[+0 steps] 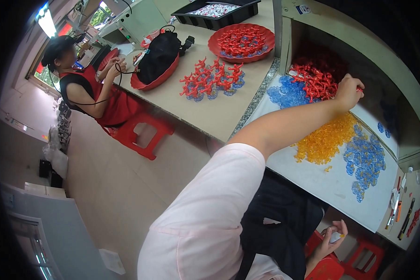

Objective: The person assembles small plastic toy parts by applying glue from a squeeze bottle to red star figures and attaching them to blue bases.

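Stretched over the white work surface (289,170), my left hand (348,94) is at the right edge of a heap of red plastic figures (315,81). Its fingers are closed, with a small red piece (359,88) showing at their tips. Blue clear plastic pieces (287,92) lie beside the red heap. Below my left wrist spreads a pile of yellow clear pieces (326,140). To its right are blue pieces with yellow parts on them (365,158). Low by my lap, my right hand (331,238) curls around a small whitish thing with a yellow bit, its kind unclear.
Red figures on blue bases (212,81) stand on the neighbouring table, near a red tray of figures (240,59), a black tray (217,18) and a black bag (159,56). A co-worker (95,88) sits at left. Brushes and pens (399,205) lie right. Cabinet walls enclose the surface's far side.
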The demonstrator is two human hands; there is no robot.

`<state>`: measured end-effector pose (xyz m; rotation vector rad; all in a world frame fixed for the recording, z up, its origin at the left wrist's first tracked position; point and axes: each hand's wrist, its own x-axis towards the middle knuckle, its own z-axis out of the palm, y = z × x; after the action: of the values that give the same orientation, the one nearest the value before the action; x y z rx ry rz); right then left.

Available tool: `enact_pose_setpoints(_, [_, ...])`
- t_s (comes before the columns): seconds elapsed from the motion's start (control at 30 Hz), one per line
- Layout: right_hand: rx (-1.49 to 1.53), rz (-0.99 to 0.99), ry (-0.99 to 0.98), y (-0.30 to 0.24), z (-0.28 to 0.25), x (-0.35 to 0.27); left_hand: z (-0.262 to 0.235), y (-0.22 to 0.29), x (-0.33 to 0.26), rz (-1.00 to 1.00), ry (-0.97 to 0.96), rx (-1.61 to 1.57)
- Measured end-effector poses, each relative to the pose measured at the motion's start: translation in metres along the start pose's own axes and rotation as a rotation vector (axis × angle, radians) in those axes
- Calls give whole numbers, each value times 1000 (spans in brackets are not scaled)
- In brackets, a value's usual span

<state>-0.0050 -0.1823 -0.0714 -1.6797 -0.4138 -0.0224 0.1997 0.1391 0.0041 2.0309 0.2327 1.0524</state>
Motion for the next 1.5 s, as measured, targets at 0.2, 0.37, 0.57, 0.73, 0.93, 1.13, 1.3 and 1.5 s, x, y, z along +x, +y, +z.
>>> enact_pose_setpoints(0.2, [216,44,-68,-28,3,3,-53,55,-77,-607,-455,-942])
enact_pose_setpoints(0.37, [238,-5,-20,-42,0,8,-94,76,-148,-746,-592,-1143])
enact_pose_setpoints(0.57, [421,-154,43,-56,-12,12,-97,95,-199,-995,-663,-1177])
enact_pose_setpoints(0.73, [574,-80,215,-60,-11,9,-94,115,-211,-994,-645,-1176])
enact_pose_setpoints(0.93, [422,-164,321,-76,-10,9,-99,119,-219,-954,-725,-1118])
enact_pose_setpoints(1.13, [144,-483,159,-83,-10,5,-96,121,-221,-947,-731,-1140])
enact_pose_setpoints(1.3, [78,-519,104,-85,-8,4,-95,119,-225,-916,-733,-1074])
enact_pose_setpoints(1.5, [-15,-488,94,-84,-7,2,-95,122,-222,-920,-741,-1075])
